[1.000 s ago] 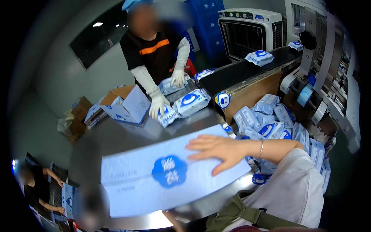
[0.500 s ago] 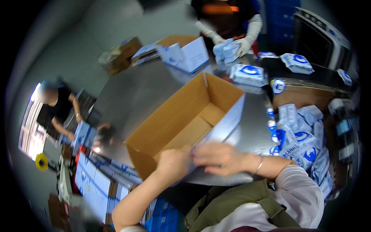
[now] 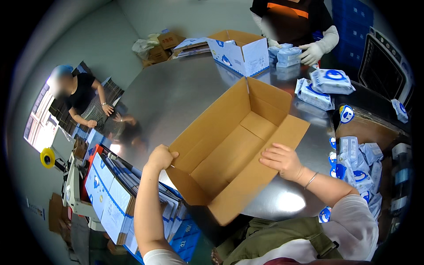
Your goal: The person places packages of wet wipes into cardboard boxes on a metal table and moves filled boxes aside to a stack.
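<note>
Co-worker, left: person in dark top and blue cap (image 3: pixel 81 95), beyond the counter's left edge, bare hands lowered.
Flat cartons: light blue-and-white stack (image 3: pixel 108 194), on edge, just outside the counter's near left corner.
Counter: smooth metal top (image 3: pixel 172 97), rounded at left.
Left hand: (image 3: pixel 160 158) curled over the open box's rim at its left corner, pinching the cardboard between thumb and fingers.
Folded cartons: pale blue pile (image 3: pixel 192 46), at the counter's far edge.
Open box: brown inside (image 3: pixel 223 154), upright on the counter at the near edge, set aslant; long near-right flap (image 3: pixel 243 194) turned outward.
Printed box: white and blue, flaps up (image 3: pixel 256 57), at the far edge, behind the open box.
Right hand: (image 3: pixel 283 162) fingers slightly spread on the flap; thumb hidden, so whether it pinches cannot be told.
Small packs: light blue group (image 3: pixel 289 57), far right corner, beside a co-worker's white-gloved hand (image 3: pixel 312 53).
Two packs: white and blue (image 3: pixel 333 81), one resting partly on the other, at the right edge.
Heap of packs: pale blue (image 3: pixel 360 170), beyond the right edge.
</note>
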The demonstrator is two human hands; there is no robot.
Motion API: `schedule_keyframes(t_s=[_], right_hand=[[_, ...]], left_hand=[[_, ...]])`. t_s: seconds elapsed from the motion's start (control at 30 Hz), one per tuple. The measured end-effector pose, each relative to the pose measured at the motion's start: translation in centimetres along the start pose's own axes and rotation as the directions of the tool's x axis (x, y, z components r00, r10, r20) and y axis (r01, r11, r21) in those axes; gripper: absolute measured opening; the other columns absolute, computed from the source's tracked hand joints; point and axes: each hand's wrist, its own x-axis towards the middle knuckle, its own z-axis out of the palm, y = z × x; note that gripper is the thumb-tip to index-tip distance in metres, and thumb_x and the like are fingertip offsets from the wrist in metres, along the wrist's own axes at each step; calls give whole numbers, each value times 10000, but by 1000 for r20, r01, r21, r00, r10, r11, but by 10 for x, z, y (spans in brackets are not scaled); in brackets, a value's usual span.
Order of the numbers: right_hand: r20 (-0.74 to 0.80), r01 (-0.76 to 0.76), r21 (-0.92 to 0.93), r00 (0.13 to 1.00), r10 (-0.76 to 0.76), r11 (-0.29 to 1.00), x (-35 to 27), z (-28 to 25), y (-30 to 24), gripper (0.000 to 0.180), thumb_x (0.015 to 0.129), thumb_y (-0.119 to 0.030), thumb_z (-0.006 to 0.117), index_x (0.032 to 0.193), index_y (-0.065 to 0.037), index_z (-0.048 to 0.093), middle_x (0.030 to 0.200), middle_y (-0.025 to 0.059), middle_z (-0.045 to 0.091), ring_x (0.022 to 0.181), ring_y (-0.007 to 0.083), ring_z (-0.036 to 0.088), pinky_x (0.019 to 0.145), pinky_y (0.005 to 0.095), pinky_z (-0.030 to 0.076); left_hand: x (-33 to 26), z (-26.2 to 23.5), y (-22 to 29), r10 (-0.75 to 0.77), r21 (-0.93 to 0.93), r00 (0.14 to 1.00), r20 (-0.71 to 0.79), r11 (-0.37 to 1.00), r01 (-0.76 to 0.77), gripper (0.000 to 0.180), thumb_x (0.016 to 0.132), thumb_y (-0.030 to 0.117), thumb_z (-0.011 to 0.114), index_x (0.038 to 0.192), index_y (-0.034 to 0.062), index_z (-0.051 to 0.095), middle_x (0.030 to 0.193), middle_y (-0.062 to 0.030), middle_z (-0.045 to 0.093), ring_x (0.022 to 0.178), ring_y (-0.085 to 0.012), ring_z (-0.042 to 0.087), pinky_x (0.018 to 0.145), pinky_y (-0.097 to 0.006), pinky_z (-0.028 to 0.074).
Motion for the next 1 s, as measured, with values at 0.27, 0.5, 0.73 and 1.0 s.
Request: schedule_keyframes(t_s=[0.27, 0.5, 0.73, 1.0], right_hand=[[277, -430, -14, 866, 417, 903, 2, 115, -10, 883, 711, -227, 720, 1455, -43, 282, 1509, 282, 169, 1425, 453, 79, 1151, 590, 72], [301, -560, -122, 766, 568, 820, -9, 81, 33, 799, 794, -301, 696, 1447, -45, 314, 1525, 212, 230, 1429, 359, 185, 1173, 481, 137], [346, -637, -257, 642, 684, 727, -56, 65, 48, 663, 877, -413, 584, 1400, -38, 423, 1494, 216, 310, 1415, 359, 227, 1172, 462, 150], [335, -652, -245, 637, 694, 717, -57, 63, 50, 642, 865, -394, 608, 1383, -49, 451, 1484, 219, 325, 1407, 366, 241, 1168, 469, 163]], left_hand=[[38, -4, -3, -237, 61, 952, -192, 966, 252, 376, 736, 288, 741, 946, -22, 705, 1001, -216, 684, 962, -339, 663, 845, -398, 525], [41, 5, -33, -254, 18, 930, -267, 963, 268, 411, 727, 306, 785, 966, -17, 696, 1000, -210, 685, 955, -351, 662, 834, -411, 524], [46, 7, -25, -258, 11, 914, -312, 961, 275, 440, 727, 255, 783, 1027, -30, 633, 1062, -234, 658, 1030, -373, 626, 875, -423, 497], [40, 9, -25, -251, -42, 911, -327, 967, 251, 394, 722, 244, 775, 968, -42, 662, 986, -237, 677, 957, -376, 652, 833, -431, 508]])
